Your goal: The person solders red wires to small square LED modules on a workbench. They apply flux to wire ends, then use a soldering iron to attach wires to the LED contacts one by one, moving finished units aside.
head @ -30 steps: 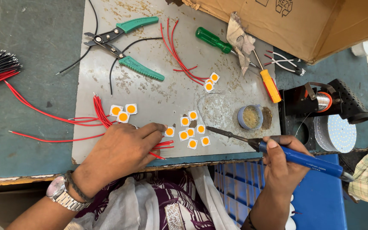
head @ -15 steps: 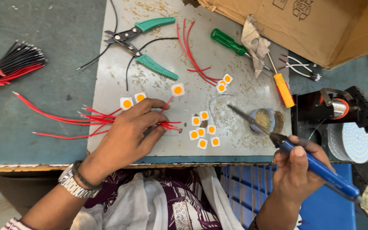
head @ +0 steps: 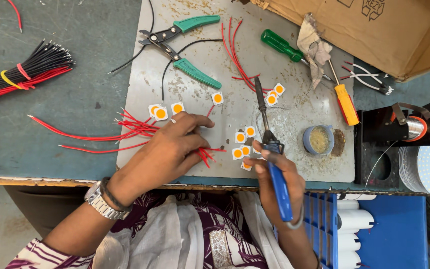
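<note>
Currently our left hand (head: 167,149) lies flat on the grey plate (head: 294,114), fingers pressing down a bunch of red wires (head: 135,127) that fan out to its left, apparently so the stripped ends stay put beside the chips (head: 242,149) just right of the fingertips. Our right hand (head: 279,182) is clenched around the blue handle of the iron (head: 269,149), held like a pen with the tip pointing away from us above the chips, probably for fine control; the flux tin (head: 318,139) sits close to its right, within easy dipping reach.
</note>
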Available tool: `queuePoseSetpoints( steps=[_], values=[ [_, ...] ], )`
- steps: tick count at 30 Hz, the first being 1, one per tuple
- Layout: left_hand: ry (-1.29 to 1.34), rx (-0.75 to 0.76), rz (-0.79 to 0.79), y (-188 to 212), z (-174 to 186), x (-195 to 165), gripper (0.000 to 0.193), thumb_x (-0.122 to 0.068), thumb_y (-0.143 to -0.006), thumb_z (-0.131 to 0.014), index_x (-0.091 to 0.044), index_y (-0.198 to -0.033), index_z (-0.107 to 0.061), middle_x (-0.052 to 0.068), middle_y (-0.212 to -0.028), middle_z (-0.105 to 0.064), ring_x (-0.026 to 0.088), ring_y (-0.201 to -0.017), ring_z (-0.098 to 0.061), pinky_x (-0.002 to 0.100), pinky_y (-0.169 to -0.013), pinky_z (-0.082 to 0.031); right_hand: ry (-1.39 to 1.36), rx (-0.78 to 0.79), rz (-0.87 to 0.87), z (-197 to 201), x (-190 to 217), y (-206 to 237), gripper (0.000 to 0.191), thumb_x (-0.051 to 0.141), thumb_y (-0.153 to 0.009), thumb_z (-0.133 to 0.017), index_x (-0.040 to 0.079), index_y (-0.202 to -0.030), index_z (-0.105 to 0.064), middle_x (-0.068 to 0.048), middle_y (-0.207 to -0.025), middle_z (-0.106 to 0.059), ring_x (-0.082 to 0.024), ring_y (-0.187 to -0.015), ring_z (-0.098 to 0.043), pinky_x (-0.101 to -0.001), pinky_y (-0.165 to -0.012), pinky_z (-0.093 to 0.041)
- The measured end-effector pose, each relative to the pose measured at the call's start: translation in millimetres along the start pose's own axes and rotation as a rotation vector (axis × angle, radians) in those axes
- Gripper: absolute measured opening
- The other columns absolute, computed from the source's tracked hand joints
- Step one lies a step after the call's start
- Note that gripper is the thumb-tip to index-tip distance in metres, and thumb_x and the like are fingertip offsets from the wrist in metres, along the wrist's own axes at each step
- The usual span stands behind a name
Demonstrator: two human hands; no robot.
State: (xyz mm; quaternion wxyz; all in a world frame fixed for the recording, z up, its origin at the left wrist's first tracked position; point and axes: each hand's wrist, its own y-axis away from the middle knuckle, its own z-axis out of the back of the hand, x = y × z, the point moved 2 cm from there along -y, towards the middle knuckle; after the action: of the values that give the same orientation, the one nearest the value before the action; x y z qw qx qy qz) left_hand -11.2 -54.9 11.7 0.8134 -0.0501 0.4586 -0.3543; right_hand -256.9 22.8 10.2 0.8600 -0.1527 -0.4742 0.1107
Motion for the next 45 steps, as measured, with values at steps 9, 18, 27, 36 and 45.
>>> queuePoseSetpoints(
  steps=[9,18,27,36,45],
  values=[
    [0.099,-0.105,0.299,2,2,5,0.031,-0.028,-0.091,-0.079,0.000,-0.084,-0.065,0.014,-0.058,-0.053,0.025,-0.045,-0.049,0.039,-0.046,-0.038,0.282,-0.007,0.219,-16,12,-17,0.043,0.000,-0.087,-0.077,0.003,-0.122,-0.051,-0.023,-0.127,-0.070,-0.021,-0.100,-0.068,-0.0379,-0.097,-0.051],
    [0.171,-0.087,0.145,-3,4,3,0.026,-0.025,-0.089,-0.075,0.000,-0.093,-0.072,0.014,-0.070,-0.066,0.026,-0.051,-0.057,0.037,-0.048,-0.045,0.015,0.073,0.089,-30,5,-25,0.043,-0.008,-0.092,-0.062,0.008,-0.128,-0.047,-0.022,-0.136,-0.065,-0.030,-0.113,-0.076,-0.0350,-0.096,-0.060],
    [0.013,0.145,0.253,-4,1,-2,0.022,-0.024,-0.086,-0.075,-0.002,-0.087,-0.074,0.015,-0.072,-0.070,0.032,-0.063,-0.068,0.041,-0.057,-0.051,0.177,0.070,0.186,-32,8,-28,0.049,-0.006,-0.089,-0.071,0.007,-0.132,-0.050,-0.012,-0.129,-0.072,-0.029,-0.121,-0.070,-0.0380,-0.111,-0.050],
    [-0.054,0.085,0.024,-4,1,-5,0.023,-0.020,-0.088,-0.070,-0.005,-0.106,-0.072,0.011,-0.091,-0.076,0.032,-0.075,-0.072,0.043,-0.062,-0.054,0.305,0.016,0.144,-38,14,-29,0.055,0.006,-0.083,-0.084,0.006,-0.128,-0.054,-0.010,-0.132,-0.071,-0.016,-0.090,-0.068,-0.0390,-0.103,-0.042],
    [-0.177,0.125,-0.057,-6,-3,-5,0.029,-0.019,-0.087,-0.067,-0.003,-0.112,-0.065,0.009,-0.095,-0.073,0.032,-0.073,-0.071,0.045,-0.058,-0.052,0.166,0.054,0.197,-31,12,-25,0.056,0.000,-0.085,-0.081,0.006,-0.131,-0.050,-0.012,-0.134,-0.069,-0.023,-0.106,-0.069,-0.0342,-0.094,-0.052]
  ],
)
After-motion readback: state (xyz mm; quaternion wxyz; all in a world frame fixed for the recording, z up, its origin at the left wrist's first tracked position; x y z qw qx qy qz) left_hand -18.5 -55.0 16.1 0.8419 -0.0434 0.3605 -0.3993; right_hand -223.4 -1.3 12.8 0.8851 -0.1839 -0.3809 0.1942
